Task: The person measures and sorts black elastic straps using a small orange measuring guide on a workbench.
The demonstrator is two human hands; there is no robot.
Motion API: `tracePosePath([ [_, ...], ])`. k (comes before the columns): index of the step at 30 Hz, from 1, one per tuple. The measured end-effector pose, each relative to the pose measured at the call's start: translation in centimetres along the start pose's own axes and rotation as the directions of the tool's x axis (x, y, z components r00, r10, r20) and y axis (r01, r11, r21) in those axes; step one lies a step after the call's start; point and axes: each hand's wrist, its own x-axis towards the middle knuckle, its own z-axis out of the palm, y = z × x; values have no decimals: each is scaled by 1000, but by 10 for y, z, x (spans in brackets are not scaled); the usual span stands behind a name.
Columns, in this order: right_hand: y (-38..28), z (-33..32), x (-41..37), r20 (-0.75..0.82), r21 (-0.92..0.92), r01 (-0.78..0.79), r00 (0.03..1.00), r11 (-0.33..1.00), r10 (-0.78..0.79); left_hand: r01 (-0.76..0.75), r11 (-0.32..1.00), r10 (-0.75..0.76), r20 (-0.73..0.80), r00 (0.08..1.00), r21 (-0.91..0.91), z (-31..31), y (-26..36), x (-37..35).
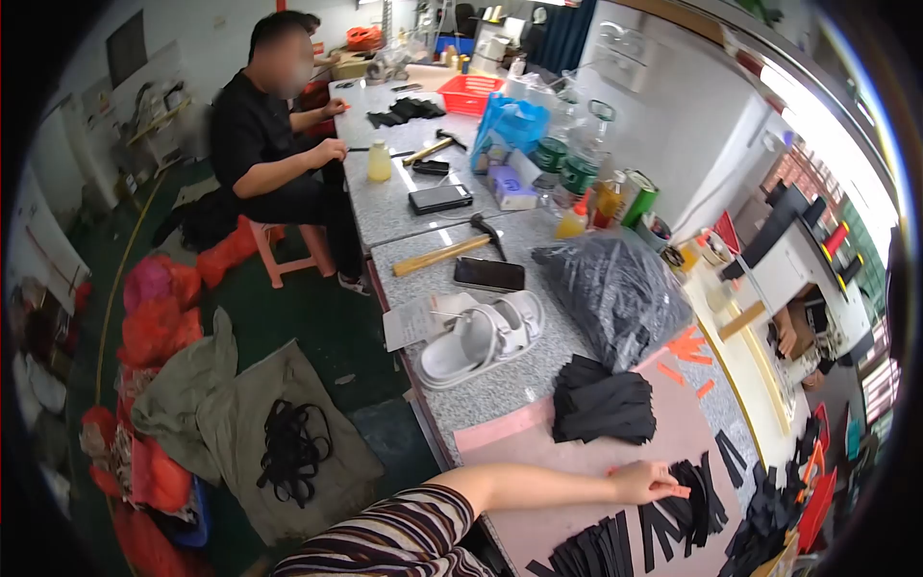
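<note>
Closest to the person, the left hand (642, 481) reaches across the pink mat (500, 428) on the table (500, 380), and its fingertips touch a fan of black strips (700, 500), long thin pieces that lie crosswise to the arm, just past the fingers. The fingers are bent and close together, pressing down by a small orange bit, but I cannot tell if they pinch anything; the right hand is not seen. Farther off lie a pile of black pieces (604, 404), a white sandal (481, 337) and a hammer (447, 253).
</note>
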Motion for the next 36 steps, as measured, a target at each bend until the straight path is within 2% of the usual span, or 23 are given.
tracePosePath([
  [1,-9,9,4,5,-4,17,1000,1000,-17,-33,999,32,-29,999,-16,-2,6,-1],
  [3,-24,23,13,13,-7,51,999,999,-51,-54,997,55,33,998,-54,3,8,-6],
  [5,-36,36,19,27,-9,79,997,997,-78,-150,989,150,97,984,1,3,20,-10],
  [6,-42,42,22,35,-9,90,995,996,-90,-201,977,187,173,967,68,-6,34,-14],
  [7,-47,47,24,52,-12,102,994,995,-101,-177,967,115,303,946,184,-21,54,-16],
  [9,-57,59,29,80,-17,124,989,992,-123,-315,844,142,386,912,434,-36,61,-29],
  [12,-69,75,34,110,-15,149,983,989,-146,-320,750,-17,501,866,579,-63,48,-47],
  [15,-80,88,37,129,-10,175,977,985,-172,-288,626,-10,377,926,724,-85,31,-75],
  [16,-84,92,38,137,-8,181,974,983,-178,-209,708,-50,343,938,675,-91,29,-80],
  [19,-93,100,39,152,-8,204,968,979,-200,-383,683,175,370,913,622,-117,48,-88],
  [22,-102,106,38,164,-14,213,964,977,-208,-353,856,333,119,935,377,-142,66,-95],
  [25,-109,115,37,177,-11,224,960,975,-218,-281,923,257,121,959,264,-204,95,-97],
  [28,-115,121,37,182,-14,229,958,973,-223,-258,918,282,-36,959,299,-270,112,-105],
  [31,-120,125,36,190,-21,242,954,970,-234,-174,911,285,-265,921,375,-319,115,-116],
  [36,-130,135,37,199,-34,247,951,968,-235,-31,840,321,-449,834,542,-384,114,-138],
])
